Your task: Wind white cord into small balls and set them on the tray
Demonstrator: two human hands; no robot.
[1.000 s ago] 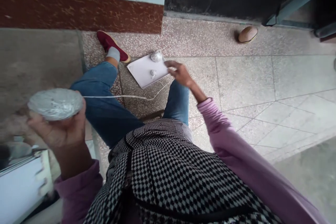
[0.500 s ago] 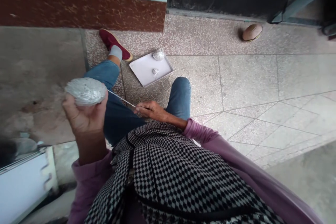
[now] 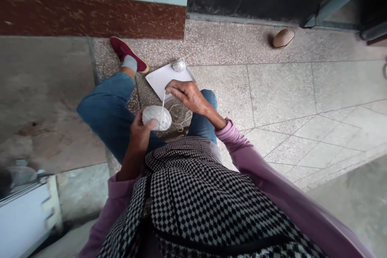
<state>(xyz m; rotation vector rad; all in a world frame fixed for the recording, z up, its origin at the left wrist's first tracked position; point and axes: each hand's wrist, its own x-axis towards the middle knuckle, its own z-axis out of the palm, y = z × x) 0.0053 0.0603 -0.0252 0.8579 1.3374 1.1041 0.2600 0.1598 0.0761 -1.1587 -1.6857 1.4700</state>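
My left hand (image 3: 141, 129) is closed around a large white ball of string (image 3: 161, 118), held low over my lap. From the ball a white strand (image 3: 163, 100) rises to my right hand (image 3: 186, 93), whose fingers pinch it above and to the right of the ball. Loose string (image 3: 182, 119) lies in loops on the floor and by my right thigh. Behind my right hand is a shallow white tray (image 3: 157, 80). A smaller white ball (image 3: 179, 65) sits at its far corner. The tray's near right part is hidden by my hand.
My bent legs in jeans (image 3: 104, 107) frame the tray, with a red shoe (image 3: 125, 53) to its left. A tan rounded object (image 3: 283, 38) lies by the dark door (image 3: 248, 0). At lower left stands a white box-like object (image 3: 27, 217).
My left hand has brought the ball from the far left to the middle, lower down. My right hand has risen with the strand and now covers part of the tray.
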